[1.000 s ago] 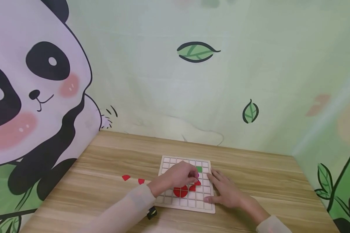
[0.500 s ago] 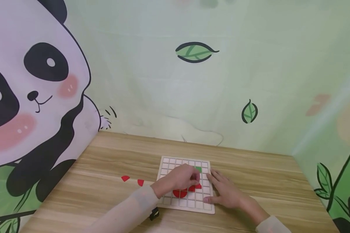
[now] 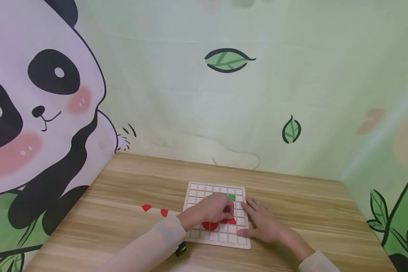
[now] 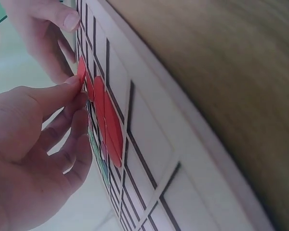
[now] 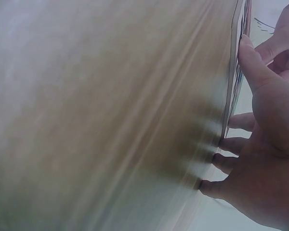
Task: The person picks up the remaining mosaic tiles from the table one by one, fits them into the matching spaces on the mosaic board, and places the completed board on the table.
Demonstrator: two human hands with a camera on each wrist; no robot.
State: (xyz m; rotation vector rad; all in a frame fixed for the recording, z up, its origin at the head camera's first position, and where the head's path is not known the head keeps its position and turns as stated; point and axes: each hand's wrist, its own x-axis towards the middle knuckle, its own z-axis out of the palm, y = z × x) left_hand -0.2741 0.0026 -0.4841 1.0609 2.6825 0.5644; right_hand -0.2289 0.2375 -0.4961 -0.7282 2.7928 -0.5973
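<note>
A white gridded board (image 3: pixel 232 238) lies on the wooden table, partly under my left hand (image 3: pixel 210 207). Thumb and index finger of that hand pinch a small red tile (image 4: pixel 81 68) at the board's surface. Close by in the grid sit red tiles forming a rounded shape (image 3: pixel 209 226), partly covered by the hand. Green tiles (image 3: pixel 231 197) show in a row farther back. My right hand (image 3: pixel 263 223) rests along the board's right edge with fingers spread, its thumb on the front right part of the frame.
Two loose red tiles with a curved side, one farther left (image 3: pixel 146 207) and one nearer the board (image 3: pixel 164 212), lie on the table (image 3: pixel 122 181). A small black object (image 3: pixel 181 249) shows beside the left sleeve. A wall with a panda print stands behind.
My left hand has shifted slightly toward the near side of the board, and the red tile at its fingertips has moved nearer too. More green shows behind it. The right hand stays put.
</note>
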